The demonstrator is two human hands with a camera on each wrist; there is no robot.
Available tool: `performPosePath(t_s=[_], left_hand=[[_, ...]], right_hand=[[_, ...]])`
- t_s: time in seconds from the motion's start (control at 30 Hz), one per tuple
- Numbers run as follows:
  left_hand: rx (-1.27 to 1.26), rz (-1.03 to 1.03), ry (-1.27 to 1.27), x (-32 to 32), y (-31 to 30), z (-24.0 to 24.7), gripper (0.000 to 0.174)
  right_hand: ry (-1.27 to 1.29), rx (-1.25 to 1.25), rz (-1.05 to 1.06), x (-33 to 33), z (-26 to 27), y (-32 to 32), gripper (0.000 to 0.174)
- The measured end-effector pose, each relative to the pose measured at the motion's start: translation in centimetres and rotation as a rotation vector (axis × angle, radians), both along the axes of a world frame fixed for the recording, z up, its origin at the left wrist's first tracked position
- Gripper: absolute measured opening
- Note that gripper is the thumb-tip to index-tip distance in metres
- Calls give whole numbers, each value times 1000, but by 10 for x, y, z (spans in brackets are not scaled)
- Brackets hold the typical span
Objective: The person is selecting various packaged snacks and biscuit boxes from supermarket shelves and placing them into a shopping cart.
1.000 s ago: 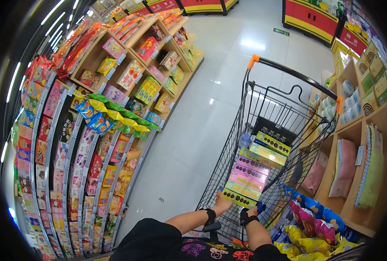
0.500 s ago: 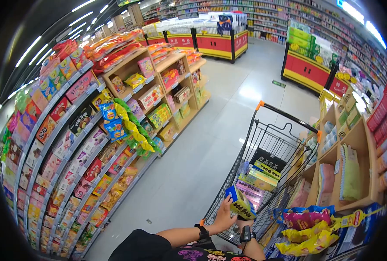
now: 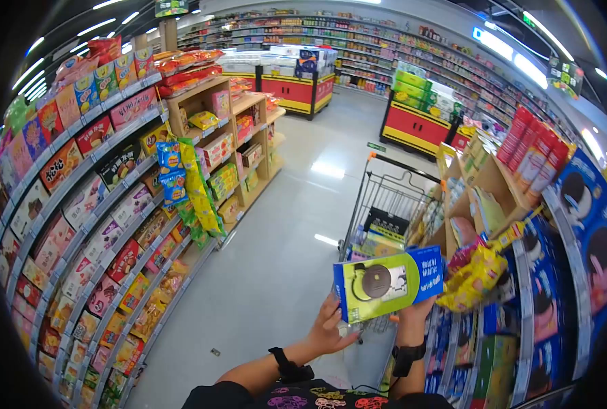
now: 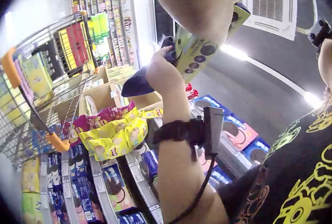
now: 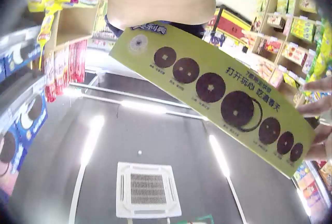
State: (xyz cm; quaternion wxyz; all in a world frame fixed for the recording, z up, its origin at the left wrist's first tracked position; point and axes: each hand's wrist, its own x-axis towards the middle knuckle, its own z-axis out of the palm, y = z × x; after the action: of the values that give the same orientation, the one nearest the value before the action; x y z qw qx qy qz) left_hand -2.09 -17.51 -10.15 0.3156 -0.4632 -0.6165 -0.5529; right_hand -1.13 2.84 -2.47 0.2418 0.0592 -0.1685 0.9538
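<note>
A green and blue cookie box [image 3: 385, 283] is held up in front of the body, tilted, its large face with a dark round cookie turned upward. My left hand [image 3: 327, 330] grips its left end; in the right wrist view the left fingers [image 5: 317, 111] lie along that end. Under the blue end, my right hand [image 3: 416, 312] holds the box, its fingers mostly hidden behind it. A row of dark cookies is printed on the box's long side in the right wrist view. Beyond it stands a black wire shopping cart [image 3: 392, 194] with several boxes inside.
A snack shelf [image 3: 99, 225] runs along the left, with hanging snack bags [image 3: 174, 180] at its near corner. At right are yellow snack bags [image 3: 474, 276] and shelves of blue cookie boxes [image 3: 549, 307]. Red-and-yellow display bins [image 3: 419, 126] stand farther down the aisle [image 3: 269, 286].
The cookie box has come up out of the cart toward the body and turned its large face upward. Both hands rose with it, and the head view has tipped up toward the aisle.
</note>
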Motion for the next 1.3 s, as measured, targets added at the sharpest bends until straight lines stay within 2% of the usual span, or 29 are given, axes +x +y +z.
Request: performPosePath(t_s=[0.03, 0.13, 0.23, 0.27, 0.37, 0.43, 0.47, 0.57, 0.6, 0.67, 0.7, 0.73, 0.8, 0.83, 0.87, 0.97, 1.0, 1.07, 1.13, 1.23, 1.3], left_hand=[[5, 13, 2, 15, -13, 9, 88], [-37, 21, 53, 50, -49, 33, 98], [-32, -40, -90, 75, -80, 62, 95], [36, -110, -297, 88, -86, 79, 82], [423, -341, -679, 112, -93, 104, 70], [559, -525, -1068, 126, -100, 123, 58], [622, -618, -1264, 133, -102, 128, 52], [586, -736, -1306, 138, -85, 97, 44], [586, -700, -1403, 150, -82, 99, 38], [324, -831, -1463, 178, -87, 108, 33], [315, -985, -1638, 183, -85, 98, 33], [300, -1115, -1826, 188, -83, 88, 33], [58, -1041, -1598, 201, -69, 22, 34], [175, -1247, -1740, 216, -72, 20, 35], [284, -1433, -1896, 231, -76, 18, 37], [479, -1312, -2148, 269, -92, 44, 35], [443, -1357, -2172, 273, -96, 44, 33], [385, -1240, -2116, 264, -105, 15, 31], [338, -1129, -2010, 265, -116, 9, 34], [272, -989, -1802, 274, -136, 43, 42], [236, -933, -1671, 275, -152, 61, 46]], right_hand=[[-13, -85, 9, 15, 16, -16, 42], [50, -116, -79, 59, 68, -65, 37], [47, -35, -28, 103, 87, -89, 34], [-52, -42, -126, 115, 81, -91, 31], [-96, -24, -9, 164, 80, -105, 29], [-244, -11, 15, 191, 97, -125, 23], [-233, 32, 5, 200, 91, -134, 23], [-319, 88, 2, 232, 88, -163, 26], [-313, 118, 12, 241, 83, -162, 29], [-317, 202, -70, 263, 83, -163, 33], [-321, 248, -111, 275, 83, -161, 35], [-367, 363, -162, 285, 66, -152, 48], [-424, 456, -98, 308, 41, -140, 50], [-451, 494, -55, 320, 30, -141, 51], [-444, 575, -91, 331, 22, -144, 45], [-420, 796, -236, 350, 14, -162, 29], [-422, 867, -300, 356, 16, -166, 24], [-497, 1059, -375, 362, 13, -168, 17], [-632, 1291, -395, 359, 4, -160, 10], [-664, 1369, -550, 353, 19, -167, 8], [-596, 1330, -480, 353, 23, -178, 10]])
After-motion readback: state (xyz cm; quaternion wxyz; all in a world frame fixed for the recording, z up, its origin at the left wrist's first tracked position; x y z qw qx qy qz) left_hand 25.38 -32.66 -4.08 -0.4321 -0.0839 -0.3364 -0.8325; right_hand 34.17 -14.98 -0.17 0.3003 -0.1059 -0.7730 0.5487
